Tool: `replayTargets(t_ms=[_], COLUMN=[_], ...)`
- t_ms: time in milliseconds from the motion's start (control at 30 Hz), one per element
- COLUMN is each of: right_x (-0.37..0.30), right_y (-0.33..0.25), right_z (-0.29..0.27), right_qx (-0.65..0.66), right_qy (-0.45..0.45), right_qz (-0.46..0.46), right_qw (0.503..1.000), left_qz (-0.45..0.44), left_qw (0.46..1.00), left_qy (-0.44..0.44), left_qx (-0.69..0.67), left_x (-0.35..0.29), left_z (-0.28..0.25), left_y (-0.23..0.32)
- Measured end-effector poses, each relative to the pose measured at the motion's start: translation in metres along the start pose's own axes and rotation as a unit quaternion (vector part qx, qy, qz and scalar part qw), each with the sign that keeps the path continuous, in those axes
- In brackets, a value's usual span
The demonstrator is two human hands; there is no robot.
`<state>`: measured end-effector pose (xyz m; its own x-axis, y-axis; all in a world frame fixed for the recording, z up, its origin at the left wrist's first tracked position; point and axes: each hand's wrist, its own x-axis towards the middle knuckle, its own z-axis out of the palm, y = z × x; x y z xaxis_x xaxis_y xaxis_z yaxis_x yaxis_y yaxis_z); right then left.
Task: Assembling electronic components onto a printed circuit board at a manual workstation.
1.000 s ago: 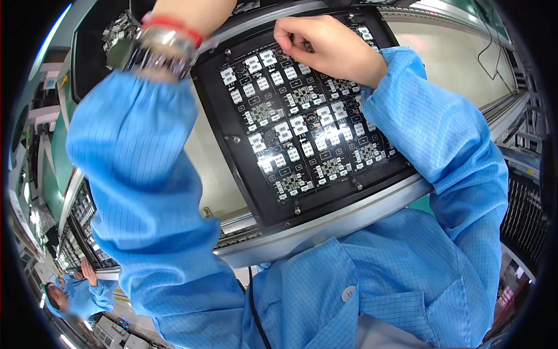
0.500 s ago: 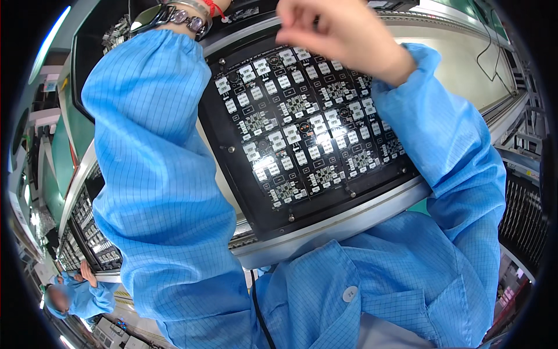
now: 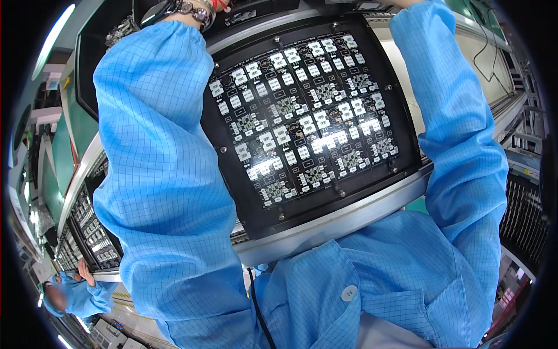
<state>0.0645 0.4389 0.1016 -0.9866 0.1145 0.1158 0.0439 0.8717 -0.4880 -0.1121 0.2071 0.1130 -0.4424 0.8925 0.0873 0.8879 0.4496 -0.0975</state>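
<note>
Between my forearms lies a black carrier tray (image 3: 261, 221) with studs along its edges. It holds a panel of black circuit boards (image 3: 302, 119) filled with white square parts and small components, and light glares off its lower rows. My left hand (image 3: 221, 5) reaches past the tray's far left corner; only its base and the wrist with bracelets show, the fingers being cut off by the upper edge. Beyond the far right corner, only a sliver of my right hand (image 3: 401, 3) shows at the upper edge. What either hand holds or touches is out of sight.
A metal rail (image 3: 349, 209) runs along the tray's near side. Dark bins (image 3: 238, 17) with small parts stand at the far side. Further boards (image 3: 96, 232) lie at left, where a co-worker in blue (image 3: 87, 296) is. A black slotted rack (image 3: 523, 215) stands at right.
My right hand has moved away from above the boards, up and to the right, almost out of view. More of the tray's far side now shows. My left hand has shifted slightly upward.
</note>
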Motion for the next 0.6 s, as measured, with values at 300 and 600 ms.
replayTargets(t_ms=[300,600], right_x=[-0.014,-0.033], right_y=[-0.019,-0.029], right_z=[-0.009,-0.012], right_qx=[-0.004,0.013], right_qy=[-0.021,0.172], right_qz=[0.011,0.009], right_qw=[1.0,0.985], left_qz=[0.107,0.076], left_qw=[0.981,0.793], left_qy=[0.078,-0.038], left_qx=[-0.14,-0.604], left_x=[-0.024,-0.092], left_z=[-0.044,-0.033], left_y=[0.023,0.046])
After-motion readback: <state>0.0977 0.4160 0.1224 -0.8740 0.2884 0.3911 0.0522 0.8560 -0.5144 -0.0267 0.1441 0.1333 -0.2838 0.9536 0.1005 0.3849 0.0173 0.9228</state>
